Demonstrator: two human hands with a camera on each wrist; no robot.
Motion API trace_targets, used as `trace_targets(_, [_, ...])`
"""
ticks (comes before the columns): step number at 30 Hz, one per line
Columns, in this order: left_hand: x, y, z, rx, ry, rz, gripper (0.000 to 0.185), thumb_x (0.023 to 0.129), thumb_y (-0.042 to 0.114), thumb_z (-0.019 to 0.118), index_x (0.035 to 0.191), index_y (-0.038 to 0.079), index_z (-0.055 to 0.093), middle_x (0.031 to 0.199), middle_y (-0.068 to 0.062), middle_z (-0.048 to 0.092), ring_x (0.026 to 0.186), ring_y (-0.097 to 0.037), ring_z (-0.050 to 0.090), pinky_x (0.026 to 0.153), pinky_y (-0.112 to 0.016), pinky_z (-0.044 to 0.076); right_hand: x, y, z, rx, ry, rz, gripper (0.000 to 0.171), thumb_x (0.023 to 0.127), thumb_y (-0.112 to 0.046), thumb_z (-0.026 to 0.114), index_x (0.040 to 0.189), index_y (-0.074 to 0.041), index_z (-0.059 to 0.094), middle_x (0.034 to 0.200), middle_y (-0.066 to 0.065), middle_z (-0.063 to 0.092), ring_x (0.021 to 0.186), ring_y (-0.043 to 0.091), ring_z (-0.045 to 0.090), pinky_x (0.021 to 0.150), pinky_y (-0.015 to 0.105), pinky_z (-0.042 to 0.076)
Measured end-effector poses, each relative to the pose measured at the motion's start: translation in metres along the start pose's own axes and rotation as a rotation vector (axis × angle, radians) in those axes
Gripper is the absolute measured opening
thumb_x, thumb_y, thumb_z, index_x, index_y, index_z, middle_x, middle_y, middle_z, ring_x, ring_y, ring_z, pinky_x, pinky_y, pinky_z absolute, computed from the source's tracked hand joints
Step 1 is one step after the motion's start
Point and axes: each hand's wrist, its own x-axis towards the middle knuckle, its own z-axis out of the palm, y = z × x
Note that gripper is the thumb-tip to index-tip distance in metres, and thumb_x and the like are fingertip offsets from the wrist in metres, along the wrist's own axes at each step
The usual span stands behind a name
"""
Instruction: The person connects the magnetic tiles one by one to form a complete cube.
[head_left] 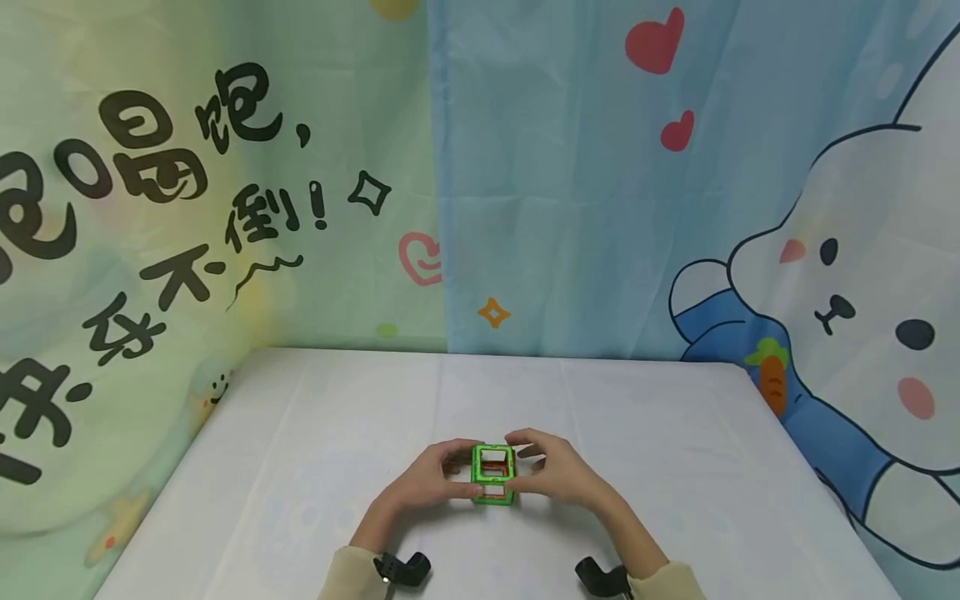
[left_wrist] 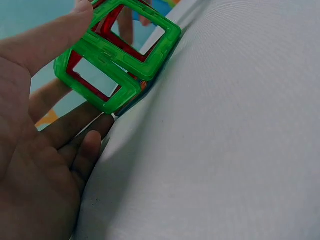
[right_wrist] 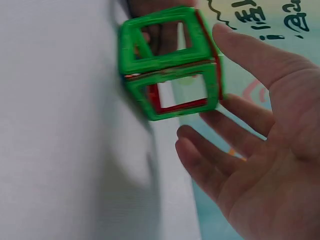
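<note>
A small cube [head_left: 492, 475] of green and red magnetic frame tiles stands on the white table [head_left: 675, 433], near its front middle. My left hand [head_left: 431, 482] flanks it on the left. In the left wrist view the thumb [left_wrist: 60, 35] lies on a green top frame [left_wrist: 125, 50], and the straight fingers [left_wrist: 75, 132] reach along the cube's lower corner. My right hand [head_left: 558, 477] flanks it on the right. Its fingers [right_wrist: 210, 150] are spread and nearly straight beside the cube [right_wrist: 167, 65], the thumb [right_wrist: 250, 55] close to the edge.
A printed fabric backdrop [head_left: 570, 183] with hearts, a rabbit and black characters closes off the back and both sides of the table. Black wrist mounts [head_left: 401, 568] show at the bottom edge. White cloth stretches around the cube.
</note>
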Motion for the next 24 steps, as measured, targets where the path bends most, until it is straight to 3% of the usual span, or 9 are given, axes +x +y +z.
trace_targets(8, [-0.006, 0.027, -0.002, -0.004, 0.008, 0.011, 0.056, 0.081, 0.007, 0.079, 0.131, 0.001, 0.056, 0.126, -0.016, 0.06, 0.112, -0.02, 0.058, 0.099, -0.038, 0.043, 0.002, 0.008, 0.006, 0.026, 0.014, 0.016, 0.058, 0.076, -0.017, 0.084, 0.126, -0.003, 0.058, 0.119, 0.015, 0.062, 0.102, 0.031, 0.063, 0.08, 0.037, 0.053])
trace_targets(11, [-0.005, 0.024, -0.001, -0.008, 0.01, 0.002, 0.057, 0.08, 0.006, 0.08, 0.132, 0.002, 0.056, 0.126, -0.014, 0.06, 0.113, -0.021, 0.058, 0.098, -0.038, 0.043, 0.001, 0.008, 0.007, 0.036, 0.019, 0.019, 0.058, 0.076, -0.016, 0.084, 0.126, -0.003, 0.058, 0.119, 0.015, 0.061, 0.102, 0.031, 0.063, 0.08, 0.038, 0.053])
trace_targets(18, [0.003, -0.004, 0.0, 0.013, 0.014, -0.007, 0.06, 0.081, 0.013, 0.081, 0.135, 0.01, 0.056, 0.128, -0.002, 0.06, 0.115, -0.015, 0.057, 0.099, -0.032, 0.042, 0.0, 0.008, 0.006, 0.051, 0.0, 0.007, 0.067, 0.075, -0.014, 0.085, 0.132, 0.0, 0.053, 0.125, 0.016, 0.058, 0.106, 0.033, 0.06, 0.08, 0.04, 0.053])
trace_targets(24, [0.003, -0.003, -0.005, 0.067, -0.009, -0.013, 0.068, 0.08, 0.02, 0.082, 0.139, 0.01, 0.051, 0.131, -0.001, 0.057, 0.118, -0.016, 0.055, 0.099, -0.031, 0.042, -0.004, 0.011, -0.001, 0.001, -0.007, 0.025, 0.076, 0.075, -0.023, 0.086, 0.137, -0.002, 0.049, 0.131, 0.014, 0.055, 0.11, 0.033, 0.057, 0.083, 0.039, 0.052])
